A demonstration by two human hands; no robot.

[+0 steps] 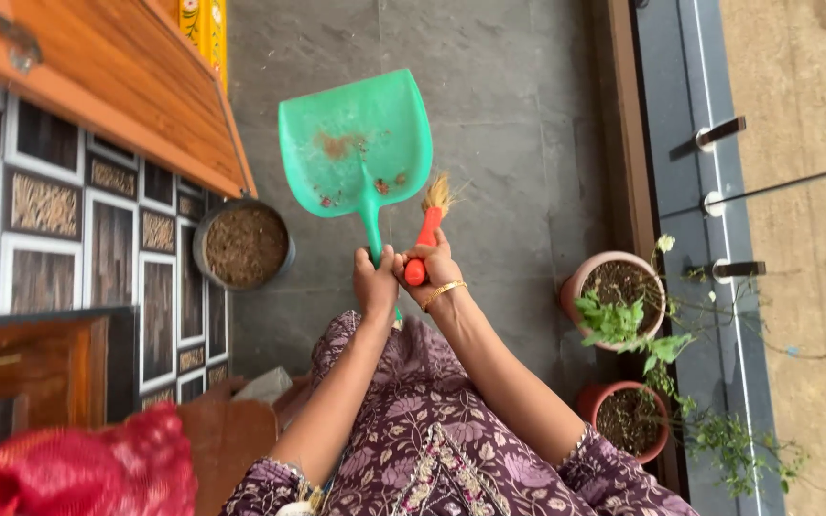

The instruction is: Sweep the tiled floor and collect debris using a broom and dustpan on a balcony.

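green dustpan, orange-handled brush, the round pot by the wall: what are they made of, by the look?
Green scoop-shaped dustpan: likely moulded plastic, matt, one uniform colour with rounded edges, smeared with brown dirt. Small brush with orange handle: handle looks like smooth plastic; the tuft of straw-coloured bristles could be natural fibre, too small to tell. Round grey pot of soil: thin dull rim suggests metal, possibly plastic.

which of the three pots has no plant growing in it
The grey metal pot by the tiled wall, left of the green dustpan: it holds only brown soil. The two terracotta pots on the right both carry leafy green stems.
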